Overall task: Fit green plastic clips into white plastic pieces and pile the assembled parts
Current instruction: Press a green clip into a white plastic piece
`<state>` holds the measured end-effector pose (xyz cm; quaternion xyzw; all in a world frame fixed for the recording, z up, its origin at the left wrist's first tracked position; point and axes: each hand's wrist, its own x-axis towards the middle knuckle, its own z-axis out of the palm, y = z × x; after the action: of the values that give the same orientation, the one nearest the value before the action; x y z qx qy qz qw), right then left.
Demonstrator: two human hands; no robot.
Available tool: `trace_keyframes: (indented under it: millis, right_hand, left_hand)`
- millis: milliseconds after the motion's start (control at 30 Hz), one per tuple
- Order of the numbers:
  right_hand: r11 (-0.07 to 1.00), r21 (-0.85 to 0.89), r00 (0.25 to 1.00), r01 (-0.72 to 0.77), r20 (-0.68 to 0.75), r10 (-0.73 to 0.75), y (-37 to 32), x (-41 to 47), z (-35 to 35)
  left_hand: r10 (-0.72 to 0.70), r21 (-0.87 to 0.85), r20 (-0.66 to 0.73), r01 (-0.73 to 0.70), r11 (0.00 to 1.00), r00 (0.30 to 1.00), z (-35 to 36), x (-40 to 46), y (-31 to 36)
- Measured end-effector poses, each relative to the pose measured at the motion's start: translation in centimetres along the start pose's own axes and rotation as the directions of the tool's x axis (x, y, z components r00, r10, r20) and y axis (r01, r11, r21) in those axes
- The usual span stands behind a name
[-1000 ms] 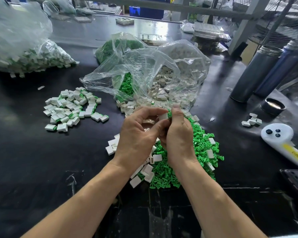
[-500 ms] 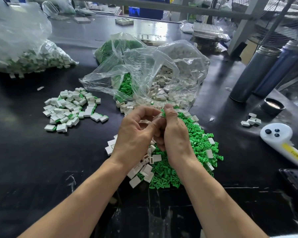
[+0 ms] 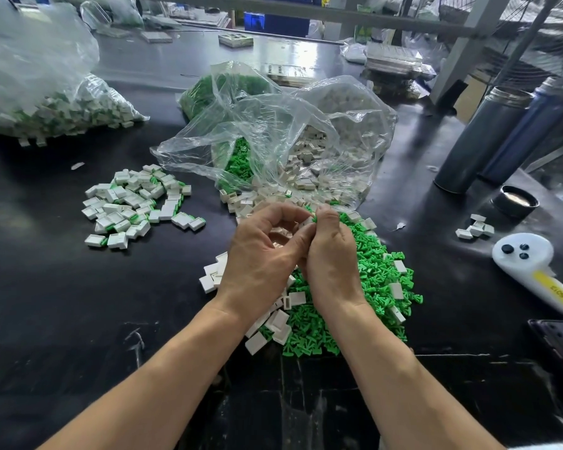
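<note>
green clips (image 3: 368,280) lie heaped on the black table (image 3: 62,287), under and to the right of both hands, with loose white pieces (image 3: 273,323) mixed in along the heap's left and near edge. the left hand (image 3: 260,261) and right hand (image 3: 330,258) meet above the heap, fingers curled, pinching one small white piece (image 3: 306,221) between their fingertips; a speck of green shows at its right edge, though whether a clip is seated in it cannot be told. both grips are narrow, closed on that piece.

just beyond the hands a clear plastic bag (image 3: 273,131) lies open toward them, with more white pieces spilling from its mouth and green clips showing inside on its left. another bag of green clips (image 3: 202,92) sits behind it. to the left, well apart from the hands, is a pile of finished parts (image 3: 137,203), white with green showing at their edges. at the far left a large clear bag (image 3: 39,92) holds many more white and green parts.

on the right stand two tall metal bottles (image 3: 488,138), tilted in the wide view, with a round black cap (image 3: 515,199) near their base. a few white pieces (image 3: 475,227) sit apart by the cap, and a white handheld controller (image 3: 533,267) with dark buttons and a yellow label lies beside them. a dark flat object (image 3: 559,342) shows at the right edge.
</note>
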<state>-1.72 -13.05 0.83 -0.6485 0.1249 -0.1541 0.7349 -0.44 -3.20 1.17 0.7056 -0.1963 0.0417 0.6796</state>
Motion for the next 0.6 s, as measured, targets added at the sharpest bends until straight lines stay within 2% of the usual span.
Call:
trace_keyframes:
  millis: [200,600]
  right_hand:
    - [1.0,-0.002,0.998,0.021,-0.056,-0.021,0.07,0.09,0.05]
    - [0.991,-0.088,0.994,0.103,-0.032,-0.106,-0.37,-0.52,-0.2]
  left_hand:
    - [0.007,0.012,-0.003,-0.007,1.0,1.0,0.14,-0.12,0.08]
    - [0.009,-0.029,-0.013,-0.009,1.0,1.0,0.05,-0.23,0.26]
